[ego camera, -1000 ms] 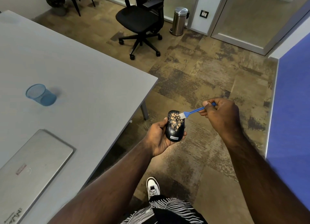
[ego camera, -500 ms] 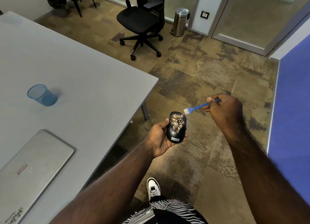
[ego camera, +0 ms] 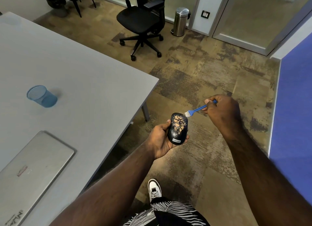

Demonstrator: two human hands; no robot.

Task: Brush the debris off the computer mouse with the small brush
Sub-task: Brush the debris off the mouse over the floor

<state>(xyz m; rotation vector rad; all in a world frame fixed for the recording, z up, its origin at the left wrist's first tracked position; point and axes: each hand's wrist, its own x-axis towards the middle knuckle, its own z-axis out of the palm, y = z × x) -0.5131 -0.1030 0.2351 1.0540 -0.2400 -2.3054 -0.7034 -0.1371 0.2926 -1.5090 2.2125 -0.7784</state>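
Observation:
A black computer mouse (ego camera: 177,134) with orange-tan debris (ego camera: 179,122) scattered over its top rests in my left hand (ego camera: 160,139), held over the floor just right of the table's corner. My right hand (ego camera: 222,112) pinches the handle of a small blue brush (ego camera: 196,110). The brush's white bristles (ego camera: 187,113) point down and left, right at the mouse's upper right edge.
The grey table (ego camera: 84,83) on the left carries a blue mesh cup (ego camera: 42,96) and a closed silver laptop (ego camera: 32,171). A black office chair (ego camera: 141,23) and a steel bin (ego camera: 180,21) stand farther off. A blue wall panel (ego camera: 293,117) runs along the right. My shoe (ego camera: 154,188) is below.
The brush lifted up and right off the mouse's top, then came back down to the mouse's upper right edge. The left hand has kept the mouse nearly still.

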